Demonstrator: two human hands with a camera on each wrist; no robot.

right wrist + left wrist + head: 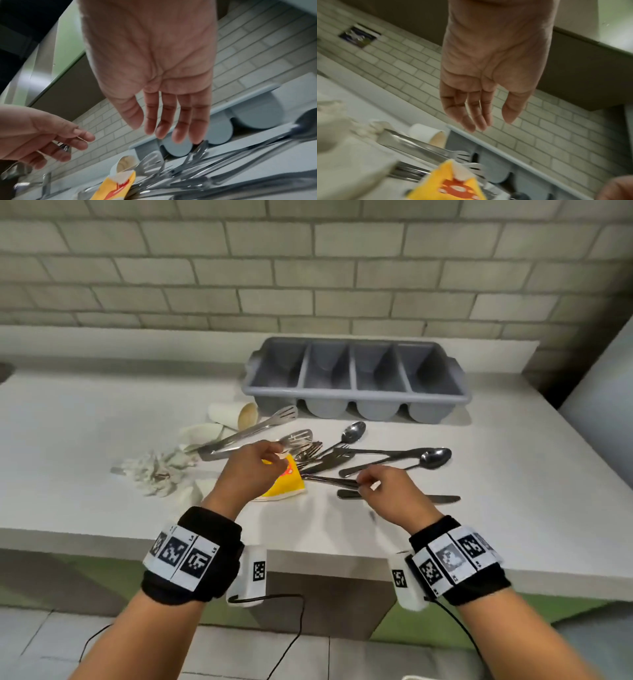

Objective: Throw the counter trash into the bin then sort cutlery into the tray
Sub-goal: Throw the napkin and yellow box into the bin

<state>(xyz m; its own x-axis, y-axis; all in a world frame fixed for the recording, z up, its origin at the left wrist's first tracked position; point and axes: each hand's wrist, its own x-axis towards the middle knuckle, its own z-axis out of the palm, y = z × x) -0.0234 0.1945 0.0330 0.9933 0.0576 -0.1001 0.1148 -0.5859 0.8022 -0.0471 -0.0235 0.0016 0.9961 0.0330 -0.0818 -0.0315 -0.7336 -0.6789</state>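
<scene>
A grey four-compartment cutlery tray stands empty at the back of the white counter. In front of it lie tongs, forks, spoons and a knife in a loose pile. Trash lies to the left: a tipped paper cup, crumpled napkins and a yellow wrapper. My left hand hovers over the wrapper, its fingers relaxed and holding nothing. Just above the cutlery handles, my right hand is also empty, its fingers straight. No bin is in view.
A brick wall backs the counter. A tap and a sink edge are at the far left. A pale upright panel bounds the right side. The counter's front edge runs just beyond my wrists.
</scene>
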